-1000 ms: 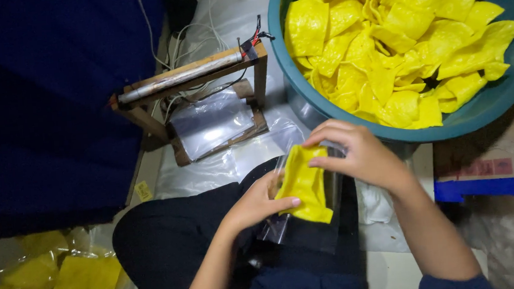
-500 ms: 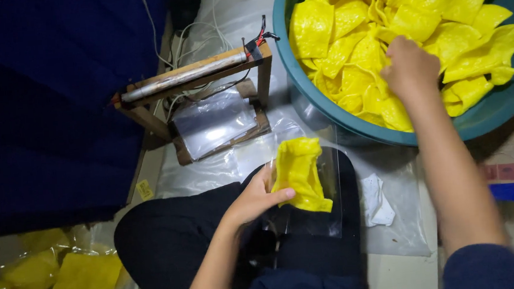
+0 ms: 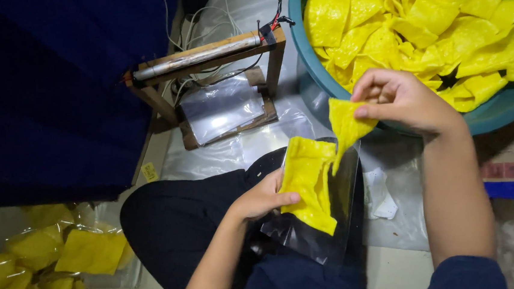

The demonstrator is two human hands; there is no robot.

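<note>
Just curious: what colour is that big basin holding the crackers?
Teal basin, clearest in the head view.

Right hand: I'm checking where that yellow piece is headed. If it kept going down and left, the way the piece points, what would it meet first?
Probably the stack of yellow pieces in the clear bag that the left hand holds on the lap. The piece in the right hand already hangs at the stack's upper edge, though depth is unclear.

The teal basin (image 3: 511, 111) runs off the top and right edges, so its far rim and much of its heap of yellow wafers (image 3: 417, 24) go unseen. The left hand (image 3: 261, 200) covers one edge of the yellow stack (image 3: 308, 183). The clear bag (image 3: 312, 237) blurs against the dark lap. The bagged yellow packs (image 3: 48, 262) are cut by the left and bottom edges.
</note>
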